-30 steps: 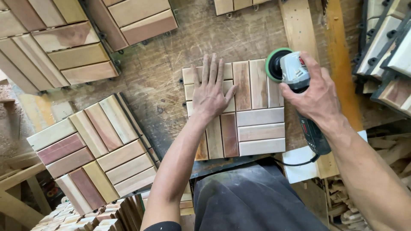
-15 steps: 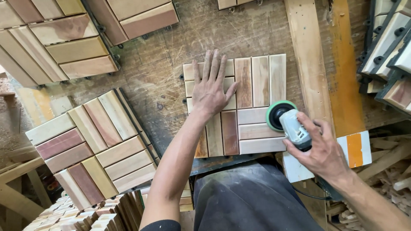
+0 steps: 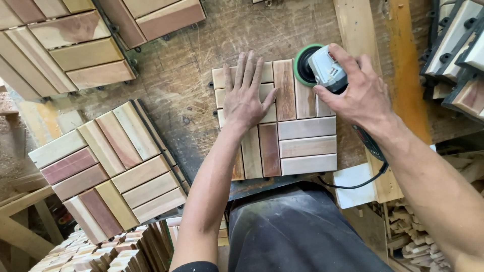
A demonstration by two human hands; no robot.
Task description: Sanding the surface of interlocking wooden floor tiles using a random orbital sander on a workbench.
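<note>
While the left hand [image 3: 247, 98] lies flat, fingers spread, pinning the tile [image 3: 275, 118] to the bench [image 3: 176, 80], the right hand [image 3: 360, 93] grips the sander [image 3: 320, 68], its pad pressed on the tile's far right corner.

A square wooden slat tile [image 3: 297, 136] of pale and reddish strips lies flat. At its far right corner, a grey sander [image 3: 325, 68] with a green-rimmed disc presses down.
</note>
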